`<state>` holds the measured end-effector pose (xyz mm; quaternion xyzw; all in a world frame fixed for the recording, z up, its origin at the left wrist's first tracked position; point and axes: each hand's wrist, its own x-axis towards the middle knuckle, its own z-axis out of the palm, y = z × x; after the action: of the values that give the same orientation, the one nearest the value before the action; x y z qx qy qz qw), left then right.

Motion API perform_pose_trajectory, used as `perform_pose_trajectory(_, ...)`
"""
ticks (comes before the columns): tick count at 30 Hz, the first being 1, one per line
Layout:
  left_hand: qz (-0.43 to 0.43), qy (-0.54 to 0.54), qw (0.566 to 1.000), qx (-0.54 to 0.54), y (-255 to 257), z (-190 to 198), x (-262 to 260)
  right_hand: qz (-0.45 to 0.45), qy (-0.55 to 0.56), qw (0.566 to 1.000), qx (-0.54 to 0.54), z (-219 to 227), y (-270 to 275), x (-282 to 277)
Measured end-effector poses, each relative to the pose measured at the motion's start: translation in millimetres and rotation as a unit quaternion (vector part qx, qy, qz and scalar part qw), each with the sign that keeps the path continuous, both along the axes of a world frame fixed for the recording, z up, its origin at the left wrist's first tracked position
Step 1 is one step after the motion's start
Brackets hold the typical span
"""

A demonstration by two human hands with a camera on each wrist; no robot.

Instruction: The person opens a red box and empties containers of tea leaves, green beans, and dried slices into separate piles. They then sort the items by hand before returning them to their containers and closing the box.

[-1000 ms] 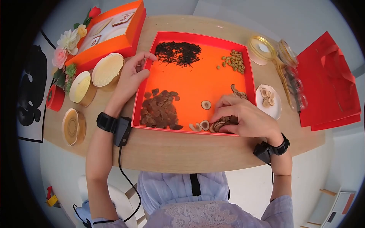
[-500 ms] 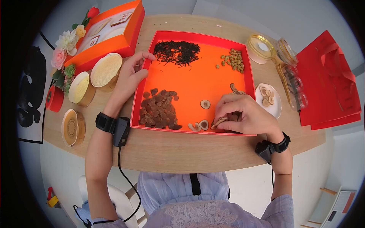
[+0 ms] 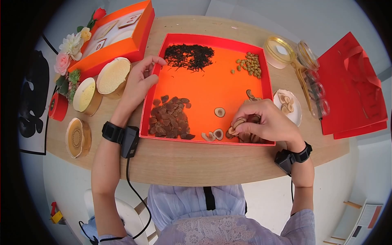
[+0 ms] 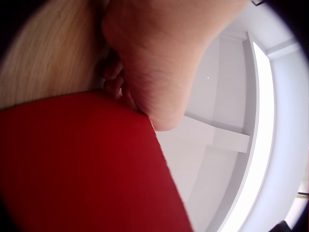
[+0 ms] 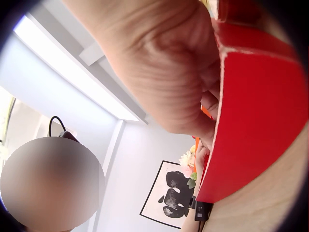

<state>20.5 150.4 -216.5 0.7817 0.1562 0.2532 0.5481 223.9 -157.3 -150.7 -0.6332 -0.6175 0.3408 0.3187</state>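
On the table lies a shallow red box point(image 3: 179, 141) with an orange floor. My left hand point(image 3: 143, 78) grips its left wall near the far corner, thumb and fingertips at the rim; in the left wrist view the fingers curl against the red outside. Over the near right corner, my right hand point(image 3: 265, 122) pinches a few dried round slices point(image 3: 237, 123) with dark rims and pale centres. More slices lie beneath it, partly hidden. One loose slice point(image 3: 219, 112) sits left of the fingers, another point(image 3: 218, 134) by the near wall. The right wrist view hides the fingertips behind the box wall.
Inside the box are dark shreds point(image 3: 190, 57), green-brown pellets point(image 3: 251, 64) and brown flakes point(image 3: 169, 118). Right of it stand a white dish point(image 3: 296, 116) of slices, a gold-rimmed jar point(image 3: 281, 51) and red bags point(image 3: 351, 90). Pale bowls point(image 3: 115, 75) and an orange box point(image 3: 139, 32) stand left.
My right hand has lifted slightly from the pile, turned, and now pinches slices between thumb and fingers. My left hand has stayed at the box rim.
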Motion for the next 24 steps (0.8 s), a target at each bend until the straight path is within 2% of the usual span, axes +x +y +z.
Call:
perform_pose_trajectory(2,-0.002,-0.001,1.000,-0.002,-0.5,0.5,-0.3,-0.037,0.101,0.994,0.001,-3.4,-2.6,2.6)
perform_pose_trajectory(6,-0.004,-0.003,1.000,-0.008,-0.4,0.0,-0.4,-0.091,0.130,0.987,-0.010,19.3,-10.7,20.2)
perform_pose_trajectory(8,-0.001,-0.019,1.000,-0.008,-3.0,0.2,0.8,-0.135,0.152,0.976,0.074,25.8,-19.3,44.7)
perform_pose_trajectory(9,0.001,-0.035,0.999,-0.009,-4.2,0.4,1.6,-0.136,0.152,0.976,0.075,30.8,-25.5,55.3)
perform_pose_trajectory(11,0.000,-0.036,0.999,-0.001,-3.4,-0.1,2.1,-0.201,0.064,0.975,0.073,41.4,-39.1,75.4)
perform_pose_trajectory(12,0.002,-0.036,0.999,0.006,-2.6,-0.6,1.9,-0.201,0.064,0.975,0.074,41.7,-46.3,85.1)
perform_pose_trajectory(14,0.003,-0.035,0.999,0.005,-2.3,-1.6,1.8,-0.294,-0.151,0.944,0.007,40.9,-54.5,95.3)
perform_pose_trajectory(15,0.003,-0.035,0.999,0.003,-2.0,-1.6,1.8,-0.306,-0.209,0.928,-0.031,41.3,-59.6,97.8)
perform_pose_trajectory(18,-0.005,0.001,1.000,0.006,2.6,-2.6,-0.8,-0.272,-0.214,0.936,-0.065,38.7,-63.0,102.5)
perform_pose_trajectory(22,-0.006,0.006,1.000,0.004,0.9,-0.4,-1.4,-0.285,-0.186,0.936,-0.094,31.8,-64.0,107.5)
perform_pose_trajectory(24,-0.011,-0.011,1.000,-0.013,-0.5,-1.0,-0.9,-0.260,-0.167,0.944,-0.116,31.6,-63.9,109.4)
